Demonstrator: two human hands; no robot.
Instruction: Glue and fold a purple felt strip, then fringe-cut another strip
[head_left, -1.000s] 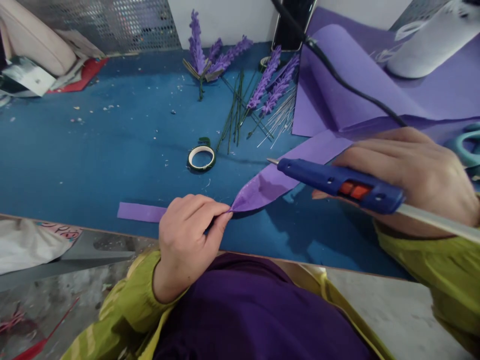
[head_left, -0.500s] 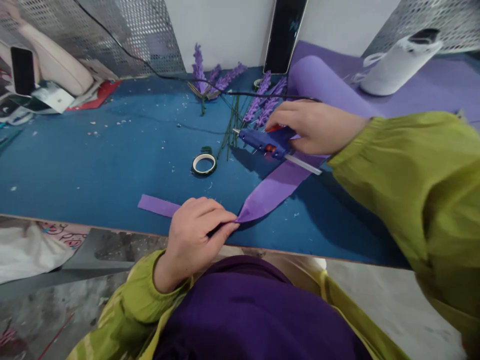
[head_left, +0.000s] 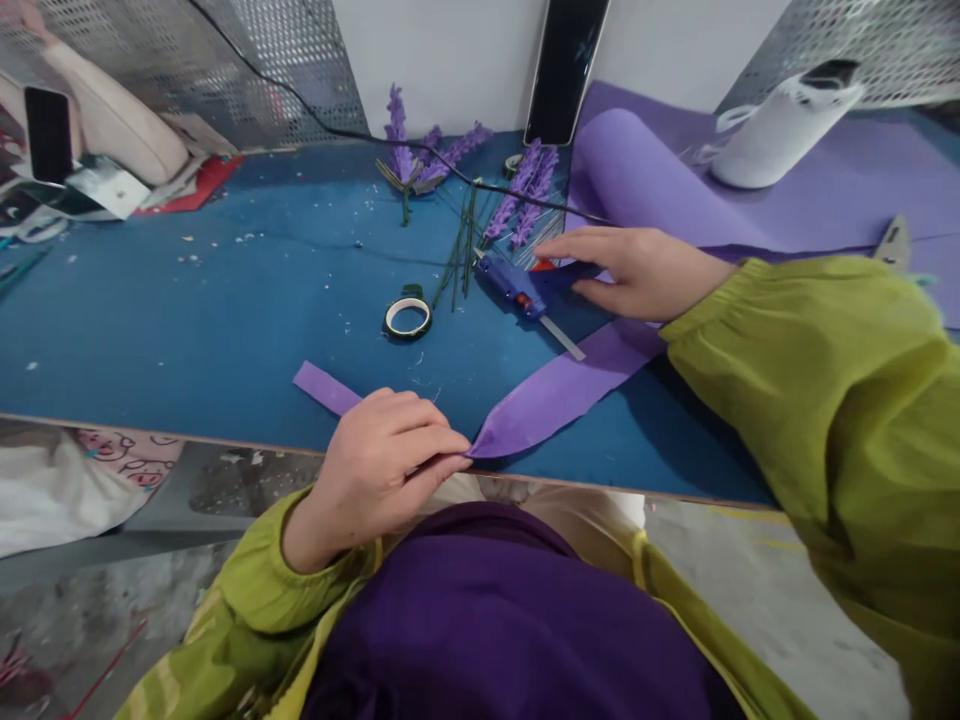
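My left hand (head_left: 394, 460) pinches a purple strip (head_left: 559, 400) between thumb and fingertips near the table's front edge. The strip gathers to a narrow point at the pinch, and its short end sticks out to the left behind the hand. My right hand (head_left: 634, 268) is just over the handle of a blue hot glue gun (head_left: 514, 285), fingers stretched out and apart. The glue gun lies on the table with its nozzle to the upper left and a clear glue stick out of its back. Part of its handle is hidden by shadow and fingers.
A roll of green tape (head_left: 407, 318) lies left of the glue gun. Green stems (head_left: 461, 250) and purple flower sprigs (head_left: 525, 195) lie behind it. A black cable (head_left: 330, 130) crosses the back. A purple roll (head_left: 637, 165), white container (head_left: 784, 125) and leaning phone (head_left: 568, 70) stand farther off.
My right hand has lowered the glue gun onto the table and its fingers have loosened from the handle. My left hand still pinches the purple strip, slightly shifted.
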